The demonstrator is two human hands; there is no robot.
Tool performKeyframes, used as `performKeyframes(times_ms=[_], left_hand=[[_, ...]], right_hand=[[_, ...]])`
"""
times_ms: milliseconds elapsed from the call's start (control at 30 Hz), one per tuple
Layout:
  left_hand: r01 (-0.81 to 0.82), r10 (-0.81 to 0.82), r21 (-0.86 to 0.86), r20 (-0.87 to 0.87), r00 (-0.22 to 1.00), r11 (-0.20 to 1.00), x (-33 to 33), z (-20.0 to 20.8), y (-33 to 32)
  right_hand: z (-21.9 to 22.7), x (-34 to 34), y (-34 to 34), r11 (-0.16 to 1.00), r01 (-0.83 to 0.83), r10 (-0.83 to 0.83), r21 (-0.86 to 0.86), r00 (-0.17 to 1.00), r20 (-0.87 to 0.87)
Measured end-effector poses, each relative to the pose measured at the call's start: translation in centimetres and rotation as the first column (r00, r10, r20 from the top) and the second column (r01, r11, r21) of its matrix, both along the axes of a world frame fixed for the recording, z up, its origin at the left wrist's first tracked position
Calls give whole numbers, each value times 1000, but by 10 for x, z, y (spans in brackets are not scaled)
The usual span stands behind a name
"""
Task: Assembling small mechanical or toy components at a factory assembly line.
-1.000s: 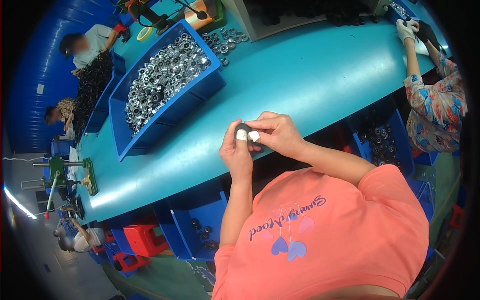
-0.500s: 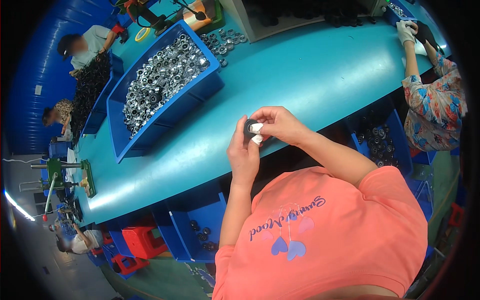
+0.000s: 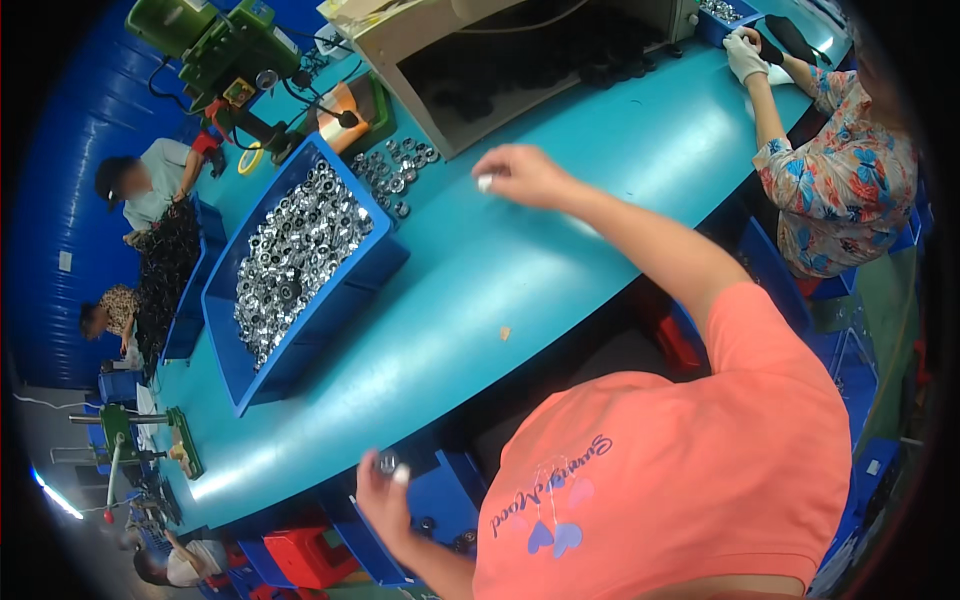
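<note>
My left hand (image 3: pixel 385 500) is low at the left, past the table's near edge and above a blue bin (image 3: pixel 432 490). It holds a small round metal-and-black part (image 3: pixel 388 463) between fingers and thumb; a white cover is on one digit. My right hand (image 3: pixel 525 177) reaches far over the table, near several loose silver round parts (image 3: pixel 398 172). Its fingers are bent and slightly blurred, with a white cover at one tip; whether anything is in them I cannot tell. A large blue tub (image 3: pixel 325 325) of silver round parts stands left of it.
A pale open-fronted box (image 3: pixel 420 105) with dark parts inside stands at the back. A green machine (image 3: pixel 230 65) is at the far left. A co-worker in a floral shirt (image 3: pixel 840 190) works at the right. A small tan scrap (image 3: pixel 505 333) lies on the teal table (image 3: pixel 440 290).
My hands have come apart from around the round part. The left has gone down and left with a part; the right has reached forward across the table. The view has shifted.
</note>
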State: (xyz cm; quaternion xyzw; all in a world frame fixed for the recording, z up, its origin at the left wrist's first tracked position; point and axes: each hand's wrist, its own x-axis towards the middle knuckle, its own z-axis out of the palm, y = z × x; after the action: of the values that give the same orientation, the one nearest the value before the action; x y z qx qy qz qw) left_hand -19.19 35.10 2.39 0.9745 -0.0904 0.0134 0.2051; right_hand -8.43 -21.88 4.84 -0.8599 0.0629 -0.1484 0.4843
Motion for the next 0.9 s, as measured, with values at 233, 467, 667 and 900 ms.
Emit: performKeyframes(times_ms=[233,467,667,900], left_hand=[[-263,265,113,-7,964,958,-57,3,78],[67,-26,-271,153,988,960,9,14,-111],[385,-310,-291,275,910,876,57,-3,-216],[338,-267,-210,307,913,917,66,-18,-212]], right_hand=[[-27,111,-70,859,236,-253,-453,967,25],[-32,187,-75,774,317,-302,-548,946,121],[-10,237,-67,848,204,-114,-489,971,208],[27,291,-91,939,293,-170,-181,851,497]])
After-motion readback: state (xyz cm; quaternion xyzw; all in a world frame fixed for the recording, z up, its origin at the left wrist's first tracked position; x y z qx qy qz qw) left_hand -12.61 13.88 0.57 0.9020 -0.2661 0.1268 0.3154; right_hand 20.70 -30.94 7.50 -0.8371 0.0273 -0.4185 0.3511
